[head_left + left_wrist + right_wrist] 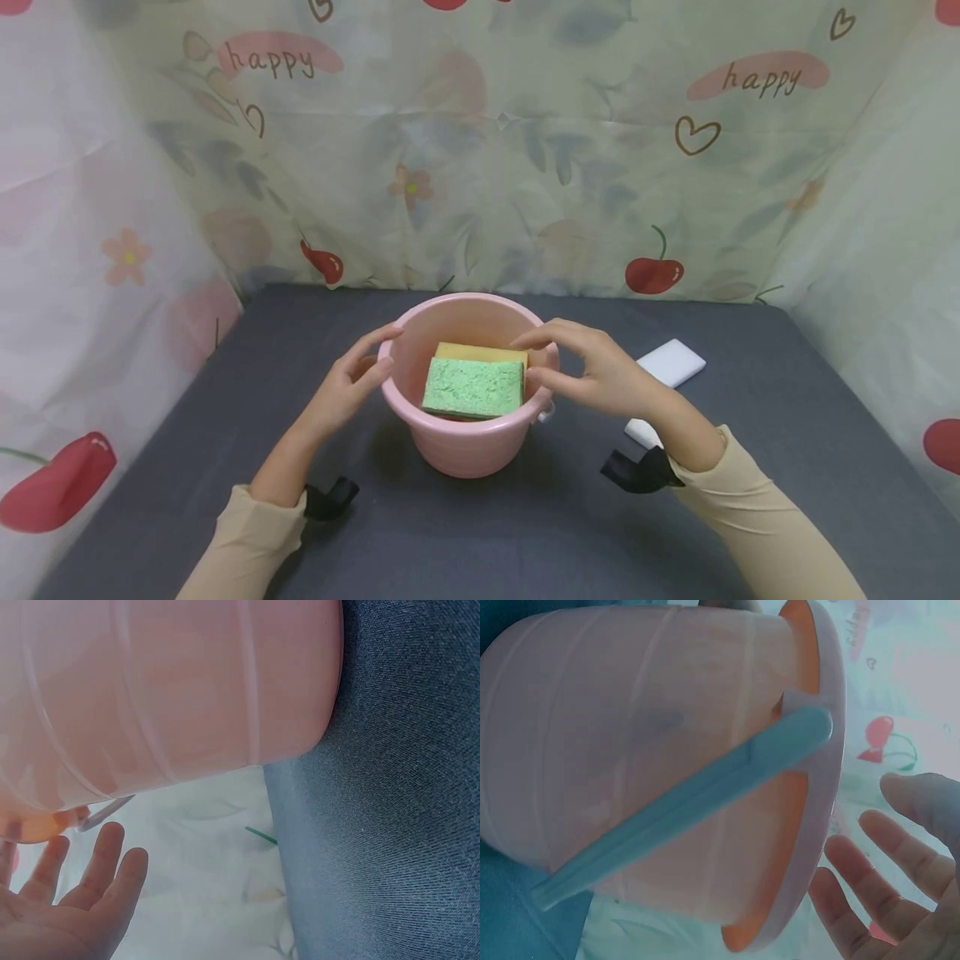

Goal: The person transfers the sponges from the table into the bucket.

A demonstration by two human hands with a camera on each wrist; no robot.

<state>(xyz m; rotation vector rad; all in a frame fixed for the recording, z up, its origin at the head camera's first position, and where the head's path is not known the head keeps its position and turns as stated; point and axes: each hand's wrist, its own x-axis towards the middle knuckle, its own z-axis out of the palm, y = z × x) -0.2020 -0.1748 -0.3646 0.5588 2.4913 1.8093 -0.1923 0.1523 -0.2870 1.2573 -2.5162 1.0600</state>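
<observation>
Beige sleeves (768, 529) came in from the lower edge, pushed back to bare forearms, with a black strap (637, 472) at each wrist. Beneath them spread a dark blue-grey cloth (480, 533), its fine woven grain plain to see from the left wrist, and it covered the whole tabletop. Pale fabric (510, 208) hung behind and along both sides, lightly creased, printed with red cherries, orange flowers, grey leaves, brown heart outlines and the word "happy". On the cloth to the right, smooth white foam-like material (671, 363) showed on both sides of the right forearm (whether as one slab or two, I could not tell, since the arm crossed it). Upright near the middle stood a pink plastic bucket (468, 450), round and glossy, narrowing toward its base, with shallow rings around the wall, a broad rim and a pale handle (690, 806) slanting down its right side. Inside the bucket, a rectangular green sponge (474, 387) leaned with its rough, pitted face upward, and a yellow sponge (480, 352) showed mostly as a strip behind it. The left hand (345, 387) was relaxed and ungripping, its fingertips and thumb at the left part of the rim. The right hand (592, 367) was likewise loose and held nothing, its gently bent fingers reaching over the right part of the rim, close beside the sponges.
</observation>
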